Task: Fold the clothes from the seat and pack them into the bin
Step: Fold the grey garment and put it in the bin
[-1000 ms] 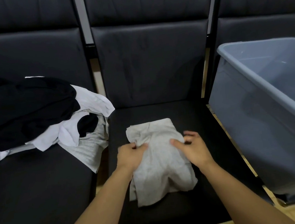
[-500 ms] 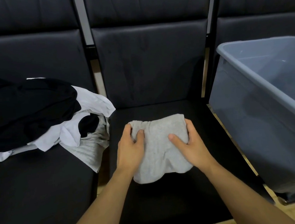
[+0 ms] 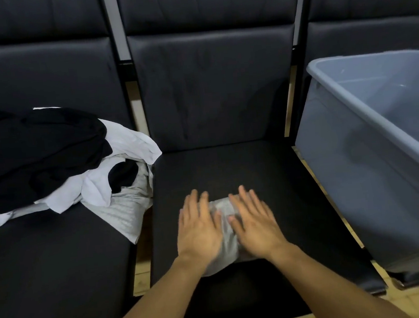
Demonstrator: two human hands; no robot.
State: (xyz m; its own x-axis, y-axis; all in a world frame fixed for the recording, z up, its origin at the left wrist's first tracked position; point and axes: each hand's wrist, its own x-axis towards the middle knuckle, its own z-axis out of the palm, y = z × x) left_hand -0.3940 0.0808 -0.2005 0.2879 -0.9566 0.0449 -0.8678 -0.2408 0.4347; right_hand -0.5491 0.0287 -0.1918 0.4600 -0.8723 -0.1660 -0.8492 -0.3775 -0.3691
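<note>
Two hands pressed flat, fingers straight and spread: our left hand and right hand lay side by side on a folded grey garment on the middle seat. Unfolded clothes were piled at nine o'clock; the bin stood at three o'clock.

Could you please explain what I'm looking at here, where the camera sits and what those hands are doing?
There is no machine: a person wears a camera on the head, looking down at their own arms. The left hand and right hand lie flat, fingers straight, pressing a folded grey garment on the middle seat. On the seat to the left lies a pile of unfolded clothes, black, white and grey. On the right stands the grey bin; the part of its inside that shows holds no clothes. Nothing is gripped.
</note>
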